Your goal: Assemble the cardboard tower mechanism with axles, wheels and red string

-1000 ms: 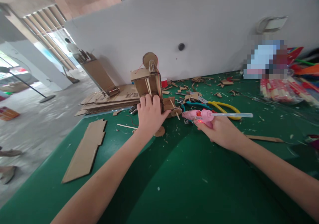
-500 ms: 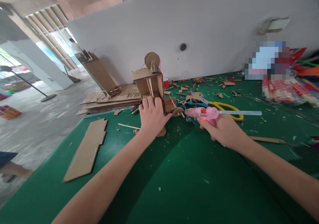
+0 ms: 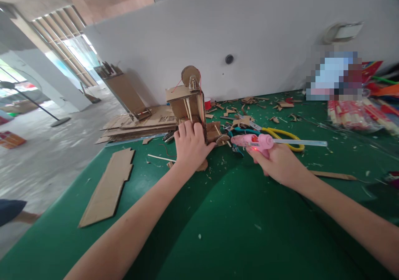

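My left hand (image 3: 190,146) wraps round the lower part of a small cardboard model (image 3: 188,104), a box-like tower with wooden sticks, a round disc on top and red thread. My right hand (image 3: 278,163) grips a pink glue gun (image 3: 254,141) with a clear glue stick sticking out to the right. The gun's nozzle points left, close to a cardboard wheel (image 3: 222,139) at the model's base. Both hands rest over the green table (image 3: 224,230).
Yellow-handled scissors (image 3: 282,134) and teal-handled pliers lie behind the gun among cardboard scraps. A long cardboard strip (image 3: 109,187) lies at the left edge, flat cardboard sheets (image 3: 137,124) behind it. Bundled sticks in plastic (image 3: 355,114) sit at far right. A white wall backs the table.
The view shifted slightly; both hands and the glue gun stay almost where they were. A person's leg at the lower left floor has moved.
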`<state>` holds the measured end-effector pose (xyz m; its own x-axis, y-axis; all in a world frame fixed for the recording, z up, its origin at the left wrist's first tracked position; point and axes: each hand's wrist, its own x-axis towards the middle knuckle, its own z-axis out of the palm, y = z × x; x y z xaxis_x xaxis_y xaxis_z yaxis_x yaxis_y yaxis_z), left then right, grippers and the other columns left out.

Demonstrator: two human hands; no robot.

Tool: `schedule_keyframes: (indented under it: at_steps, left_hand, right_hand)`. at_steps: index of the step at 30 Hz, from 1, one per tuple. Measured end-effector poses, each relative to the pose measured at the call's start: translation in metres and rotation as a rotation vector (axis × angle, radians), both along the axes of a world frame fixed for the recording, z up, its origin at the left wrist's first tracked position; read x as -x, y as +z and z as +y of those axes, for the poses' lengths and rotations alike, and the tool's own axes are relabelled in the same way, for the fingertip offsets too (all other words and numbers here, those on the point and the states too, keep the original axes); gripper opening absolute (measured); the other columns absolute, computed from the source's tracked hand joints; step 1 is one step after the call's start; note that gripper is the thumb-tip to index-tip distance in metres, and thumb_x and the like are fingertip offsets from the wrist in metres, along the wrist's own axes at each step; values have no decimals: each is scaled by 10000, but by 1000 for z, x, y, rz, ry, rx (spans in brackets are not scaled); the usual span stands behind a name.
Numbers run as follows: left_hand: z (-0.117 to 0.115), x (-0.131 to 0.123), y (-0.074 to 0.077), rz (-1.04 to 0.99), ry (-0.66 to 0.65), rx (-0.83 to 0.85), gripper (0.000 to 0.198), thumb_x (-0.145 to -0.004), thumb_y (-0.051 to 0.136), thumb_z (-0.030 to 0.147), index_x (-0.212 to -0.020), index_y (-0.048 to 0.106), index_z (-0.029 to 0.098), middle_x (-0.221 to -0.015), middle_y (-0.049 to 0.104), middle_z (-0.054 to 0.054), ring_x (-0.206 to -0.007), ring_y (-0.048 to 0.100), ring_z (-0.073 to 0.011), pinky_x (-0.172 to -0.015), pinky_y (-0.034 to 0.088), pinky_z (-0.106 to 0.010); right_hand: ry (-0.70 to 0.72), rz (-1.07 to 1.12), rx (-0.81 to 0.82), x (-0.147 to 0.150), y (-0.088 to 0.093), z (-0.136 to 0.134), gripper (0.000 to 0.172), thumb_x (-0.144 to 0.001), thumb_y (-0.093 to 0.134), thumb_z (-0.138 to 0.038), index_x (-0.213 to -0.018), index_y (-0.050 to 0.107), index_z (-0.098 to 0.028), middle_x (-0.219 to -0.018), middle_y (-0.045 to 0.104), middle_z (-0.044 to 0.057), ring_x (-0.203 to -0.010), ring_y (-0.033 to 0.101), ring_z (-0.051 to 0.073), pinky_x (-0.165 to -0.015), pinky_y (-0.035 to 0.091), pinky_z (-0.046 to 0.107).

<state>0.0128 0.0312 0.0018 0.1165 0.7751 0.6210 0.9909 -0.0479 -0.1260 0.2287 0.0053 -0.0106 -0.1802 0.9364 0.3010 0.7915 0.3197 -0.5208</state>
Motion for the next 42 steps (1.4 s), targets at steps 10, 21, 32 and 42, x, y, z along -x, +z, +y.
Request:
schedule_keyframes:
  at_steps: [10, 21, 32, 42]
  left_hand:
    - [0, 1, 1, -12, -15, 17, 520, -647, 693, 490, -956, 441, 155, -1057, 478, -154, -1037, 432, -345, -805, 404, -450]
    - [0, 2, 1, 2, -16, 10, 494, -668, 679, 495, -946, 439, 165, -1053, 490, -149, -1039, 442, -338, -804, 419, -450]
    - [0, 1, 1, -45, -36, 33, 506, -662, 689, 467, -971, 433, 159, -1071, 467, -157, -1056, 422, -350, -816, 404, -456]
    - [-2, 2, 3, 29, -41, 17, 485, -702, 610, 531, -953, 448, 149, -1034, 475, -154, -1023, 433, -341, -798, 410, -442]
  right_hand:
    - [15, 156, 101, 1, 2, -6, 352, -842, 445, -439, -614, 572, -202, -363, 469, -30, -371, 494, 135, -429, 392, 275]
    - [22, 180, 182, 4, 3, -1, 372, -830, 448, -450, -546, 495, -214, -352, 465, -23, -344, 489, 133, -423, 405, 274]
    - [22, 87, 78, 6, 2, 2, 397, -834, 431, -436, -498, 428, -224, -366, 447, -19, -373, 467, 126, -452, 385, 279]
    - [28, 72, 35, 6, 0, 2, 387, -832, 418, -445, -513, 420, -226, -368, 437, -21, -375, 455, 126, -444, 367, 275]
